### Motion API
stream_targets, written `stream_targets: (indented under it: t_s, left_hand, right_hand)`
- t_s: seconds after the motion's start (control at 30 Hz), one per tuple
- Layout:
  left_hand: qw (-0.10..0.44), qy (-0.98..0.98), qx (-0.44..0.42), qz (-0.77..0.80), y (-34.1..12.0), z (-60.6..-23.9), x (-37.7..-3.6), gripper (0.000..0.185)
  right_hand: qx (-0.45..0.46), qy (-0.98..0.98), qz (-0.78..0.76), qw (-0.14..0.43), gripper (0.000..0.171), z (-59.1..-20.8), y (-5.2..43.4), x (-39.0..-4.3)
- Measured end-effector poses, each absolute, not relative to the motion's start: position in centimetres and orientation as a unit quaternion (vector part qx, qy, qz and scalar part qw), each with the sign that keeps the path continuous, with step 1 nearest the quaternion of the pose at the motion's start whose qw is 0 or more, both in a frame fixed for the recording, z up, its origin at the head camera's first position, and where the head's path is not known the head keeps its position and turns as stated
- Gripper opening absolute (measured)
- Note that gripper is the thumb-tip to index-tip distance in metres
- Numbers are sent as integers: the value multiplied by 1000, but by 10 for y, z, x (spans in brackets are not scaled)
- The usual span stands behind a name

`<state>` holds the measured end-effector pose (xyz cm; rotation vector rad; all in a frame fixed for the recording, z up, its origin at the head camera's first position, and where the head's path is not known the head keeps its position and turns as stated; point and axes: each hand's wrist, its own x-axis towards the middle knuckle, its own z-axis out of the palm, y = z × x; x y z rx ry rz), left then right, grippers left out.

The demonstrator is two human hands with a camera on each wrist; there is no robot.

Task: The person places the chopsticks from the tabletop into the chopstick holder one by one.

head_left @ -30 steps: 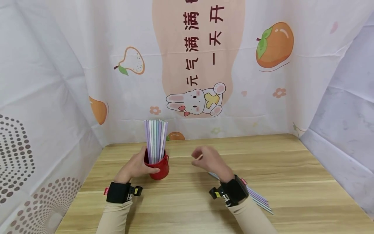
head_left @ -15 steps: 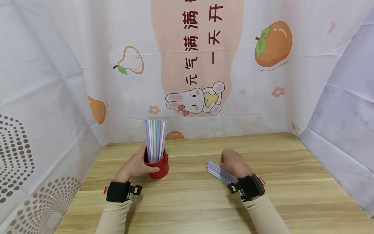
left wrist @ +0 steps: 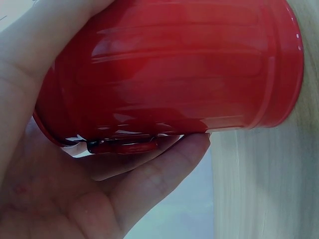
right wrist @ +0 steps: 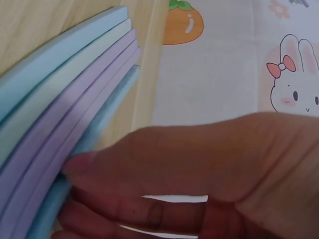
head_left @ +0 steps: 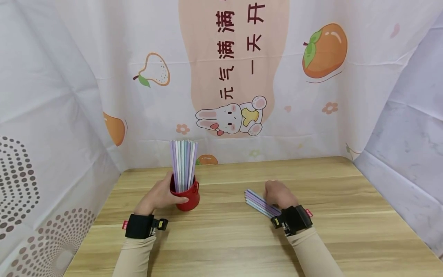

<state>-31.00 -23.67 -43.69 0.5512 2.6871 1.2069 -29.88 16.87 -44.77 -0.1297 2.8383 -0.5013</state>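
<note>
A red metal cup stands on the wooden table, left of centre, with several pastel straws upright in it. My left hand grips the cup from its left side; in the left wrist view the fingers wrap under the red cup. A flat pile of purple, blue and green straws lies right of centre. My right hand is down on this pile. In the right wrist view its thumb and curled fingers pinch the near edge of the straw pile.
Printed cloth walls close the table in at the back and on both sides. The table's front edge runs just beneath my forearms. Bare wood lies between the cup and the straw pile.
My right hand has dropped from mid-air near the cup, moving right and down onto the straw pile. The left hand and the cup have stayed put.
</note>
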Motion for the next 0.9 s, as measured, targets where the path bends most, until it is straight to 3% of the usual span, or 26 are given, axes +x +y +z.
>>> stream_targets:
  t_s: [0.27, 0.9]
  left_hand:
    - [69, 891, 194, 404, -236, -437, -311, 101]
    - [69, 896, 188, 397, -236, -436, -310, 100]
  right_hand:
    - [-48, 981, -144, 120, 21, -450, 170, -302]
    - [-58, 982, -152, 96, 23, -453, 172, -303]
